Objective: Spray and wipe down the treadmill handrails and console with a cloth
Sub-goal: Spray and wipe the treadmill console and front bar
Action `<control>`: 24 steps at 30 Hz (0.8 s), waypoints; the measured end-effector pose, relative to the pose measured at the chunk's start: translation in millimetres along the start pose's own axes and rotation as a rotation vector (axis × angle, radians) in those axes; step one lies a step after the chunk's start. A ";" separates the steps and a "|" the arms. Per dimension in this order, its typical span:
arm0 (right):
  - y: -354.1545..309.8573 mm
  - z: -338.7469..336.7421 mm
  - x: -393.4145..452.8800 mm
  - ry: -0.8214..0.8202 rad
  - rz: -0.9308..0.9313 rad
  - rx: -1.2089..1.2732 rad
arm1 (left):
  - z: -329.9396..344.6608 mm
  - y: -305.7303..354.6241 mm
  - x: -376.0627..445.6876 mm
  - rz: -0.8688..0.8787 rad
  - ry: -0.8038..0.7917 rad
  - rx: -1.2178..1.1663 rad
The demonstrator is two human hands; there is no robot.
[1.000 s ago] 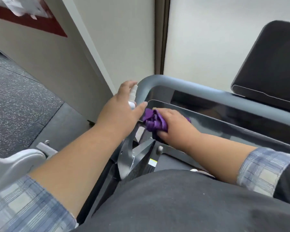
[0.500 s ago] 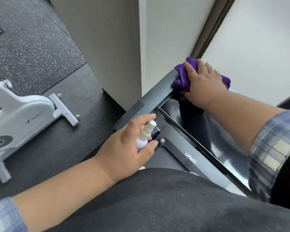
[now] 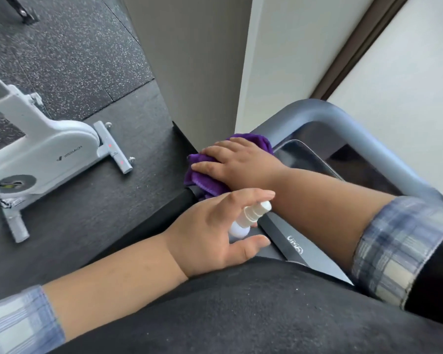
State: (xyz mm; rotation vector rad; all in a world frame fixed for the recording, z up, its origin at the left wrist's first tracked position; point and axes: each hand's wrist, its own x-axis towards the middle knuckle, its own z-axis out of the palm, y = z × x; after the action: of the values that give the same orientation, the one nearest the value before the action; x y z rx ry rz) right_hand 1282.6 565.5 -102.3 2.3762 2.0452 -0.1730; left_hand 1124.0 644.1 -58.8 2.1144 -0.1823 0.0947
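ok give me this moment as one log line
step: wiping handrail | right hand: presses cloth on rail | left hand: holds spray bottle, not spraying the cloth

White lettering reading "UMA" stands on the dark bar (image 3: 294, 247) of the treadmill frame, seen upside down from the wearer's viewpoint, just beside the left hand (image 3: 210, 231). A small dark logo and wordmark sit on the white housing of the exercise bike (image 3: 62, 152) at left, also inverted; the letters are too small and blurred to read. No other text, numbers or signs can be read, and the dark console screen (image 3: 307, 159) shows no legible characters.
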 end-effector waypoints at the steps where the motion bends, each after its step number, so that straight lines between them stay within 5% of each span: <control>1: 8.5 -0.4 -6.8 0.016 0.028 0.041 | 1.1 1.4 2.9 0.006 -0.006 0.005; 6: 75.5 -11.8 -52.7 0.028 0.282 0.161 | -0.9 5.5 0.2 0.030 -0.013 0.035; 10: 61.0 -18.3 -40.5 -0.054 0.360 0.111 | -7.5 8.1 -8.3 -0.002 -0.019 0.033; 17: -45.4 -4.4 21.7 -0.075 -0.003 0.023 | -7.2 14.9 -9.3 0.017 -0.011 0.024; 24: 30.8 -9.6 -22.3 -0.002 0.130 0.126 | -4.6 8.2 -16.2 0.047 -0.034 0.083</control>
State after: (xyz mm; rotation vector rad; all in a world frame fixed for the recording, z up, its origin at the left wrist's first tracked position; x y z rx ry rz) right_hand 1310.5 539.5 -93.1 2.5704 1.9254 -0.3127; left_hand 1106.7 645.3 -51.8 2.1959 -0.2528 0.0957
